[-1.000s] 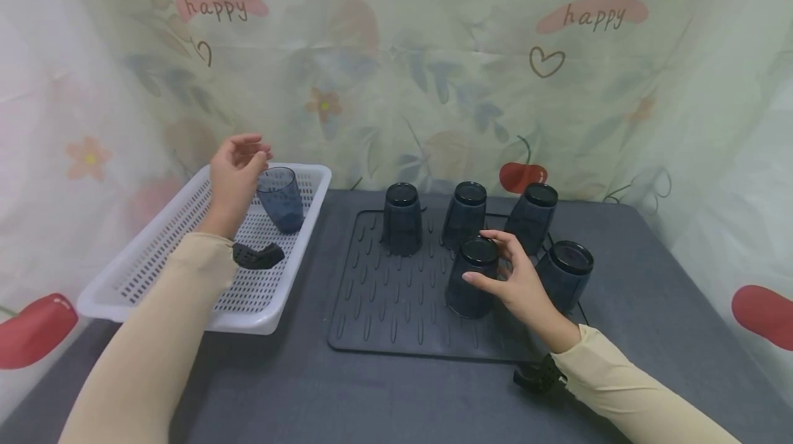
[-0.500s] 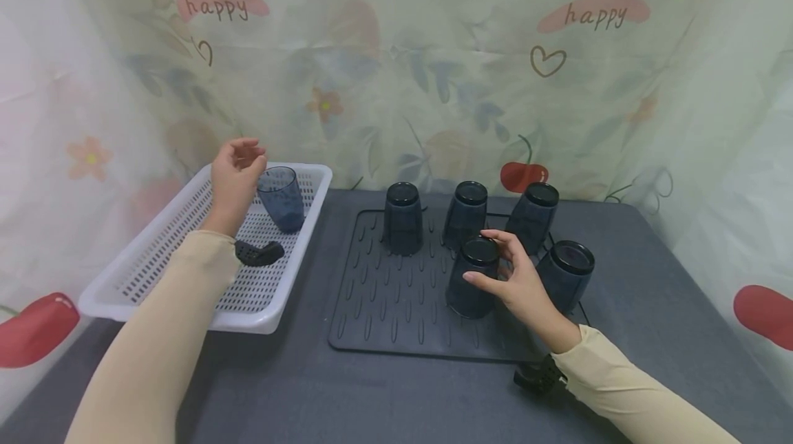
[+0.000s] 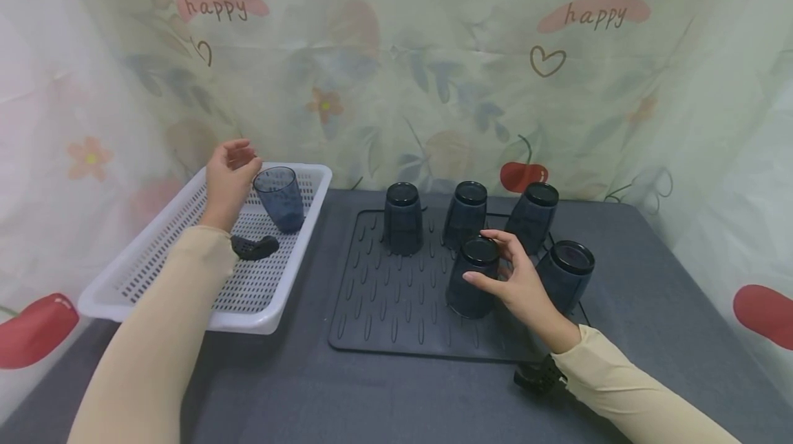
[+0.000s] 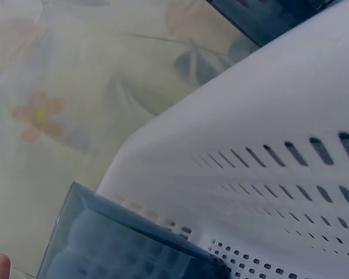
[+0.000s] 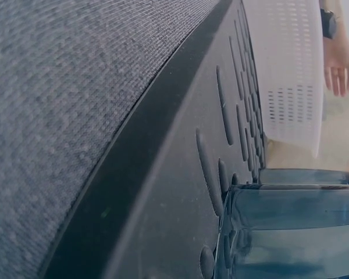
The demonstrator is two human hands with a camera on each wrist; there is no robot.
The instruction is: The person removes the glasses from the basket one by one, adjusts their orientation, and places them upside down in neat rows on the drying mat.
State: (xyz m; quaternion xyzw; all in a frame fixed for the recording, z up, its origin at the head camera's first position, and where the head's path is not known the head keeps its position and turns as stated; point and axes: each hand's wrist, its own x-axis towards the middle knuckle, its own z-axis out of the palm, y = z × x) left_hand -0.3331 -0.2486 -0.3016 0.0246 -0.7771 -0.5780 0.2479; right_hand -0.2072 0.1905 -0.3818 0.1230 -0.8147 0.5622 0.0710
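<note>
A blue-tinted glass point(image 3: 281, 204) stands mouth up in the white perforated basket point(image 3: 268, 322). Beside its rim hovers my left hand point(image 3: 226, 186), fingers loosely bent and holding nothing; in the left wrist view its fingertips point(image 4: 0, 266) show at the lower left, apart from the glass point(image 4: 119, 247). On the black drying mat point(image 3: 384, 316) my right hand point(image 3: 523, 286) holds an upside-down dark glass point(image 3: 466, 292), thumb at the near side and fingers at its base. The right wrist view shows a glass wall point(image 5: 296, 238) close up, standing on the mat.
Other upturned glasses surround the held one: one at the back left point(image 3: 403, 220), one behind point(image 3: 466, 213), one at the back right point(image 3: 534, 218) and one to its right point(image 3: 565, 275). A patterned curtain point(image 3: 396, 86) closes off the back of the grey table point(image 3: 372, 403).
My left hand has shifted slightly left and down, a little away from the glass in the basket. The right hand and the glass it holds have stayed in place.
</note>
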